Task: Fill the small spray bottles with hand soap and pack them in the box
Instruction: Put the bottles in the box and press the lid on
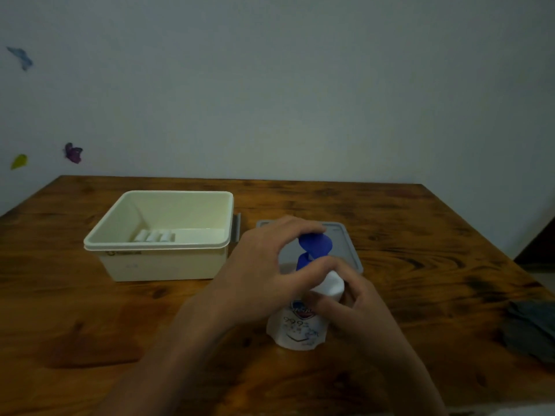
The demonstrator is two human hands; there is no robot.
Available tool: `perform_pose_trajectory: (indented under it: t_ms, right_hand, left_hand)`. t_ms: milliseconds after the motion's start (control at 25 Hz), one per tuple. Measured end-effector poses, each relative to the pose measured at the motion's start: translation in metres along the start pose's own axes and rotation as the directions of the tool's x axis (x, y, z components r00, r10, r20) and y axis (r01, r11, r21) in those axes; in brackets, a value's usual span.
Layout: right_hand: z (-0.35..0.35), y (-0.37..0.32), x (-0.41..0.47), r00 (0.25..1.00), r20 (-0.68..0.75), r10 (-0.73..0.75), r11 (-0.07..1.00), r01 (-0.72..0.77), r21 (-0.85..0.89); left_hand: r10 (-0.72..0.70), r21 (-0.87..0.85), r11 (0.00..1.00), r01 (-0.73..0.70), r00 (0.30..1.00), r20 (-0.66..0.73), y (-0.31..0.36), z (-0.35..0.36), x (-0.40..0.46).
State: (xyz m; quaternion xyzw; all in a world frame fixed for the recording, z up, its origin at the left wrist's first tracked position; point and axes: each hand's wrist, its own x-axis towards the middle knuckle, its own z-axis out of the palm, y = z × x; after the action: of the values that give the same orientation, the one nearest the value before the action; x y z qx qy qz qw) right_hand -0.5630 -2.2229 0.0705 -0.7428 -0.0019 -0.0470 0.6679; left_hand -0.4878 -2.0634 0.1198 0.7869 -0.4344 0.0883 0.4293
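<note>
A white hand soap bottle point(297, 328) with a blue pump head point(315, 244) stands upright on the wooden table near the front middle. My left hand point(264, 274) curls its fingers around the blue pump and neck from the left. My right hand point(360, 307) grips the bottle's white shoulder from the right. A cream plastic box point(162, 259) sits open at the left; three small white spray bottles point(154, 236) lie side by side on its bottom.
The box's grey lid point(345, 244) lies flat behind the soap bottle, partly hidden by my hands. A dark grey cloth point(531, 331) lies at the table's right edge. The wall stands just beyond the far table edge.
</note>
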Motion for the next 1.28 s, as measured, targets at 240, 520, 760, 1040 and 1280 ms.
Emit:
perform_pose_trajectory:
  t_ms: [240, 520, 760, 1040, 1280]
  right_hand:
    - [-0.004, 0.005, 0.008, 0.997, 0.069, 0.036, 0.998, -0.04, 0.048]
    - [0.004, 0.015, 0.021, 0.995, 0.069, 0.078, 0.997, -0.079, 0.02]
    - [0.009, 0.017, 0.032, 0.988, 0.113, 0.108, 0.988, -0.119, 0.097]
    - [0.014, 0.015, 0.027, 0.981, 0.116, 0.155, 0.979, -0.168, 0.113]
    - [0.027, -0.012, 0.033, 0.998, 0.047, 0.049, 0.998, -0.051, 0.044]
  left_hand:
    - [-0.118, -0.138, 0.983, 0.124, 0.992, 0.052, -0.013, 0.001, -0.007]
    - [-0.427, -0.282, 0.822, 0.495, 0.863, 0.27, -0.055, 0.015, -0.044]
    - [-0.422, -0.323, 0.823, 0.467, 0.884, 0.203, -0.058, 0.013, -0.048]
    - [-0.427, -0.335, 0.827, 0.451, 0.892, 0.147, -0.063, 0.013, -0.052]
    - [-0.372, -0.367, 0.862, 0.349, 0.928, 0.008, -0.055, -0.009, -0.047]
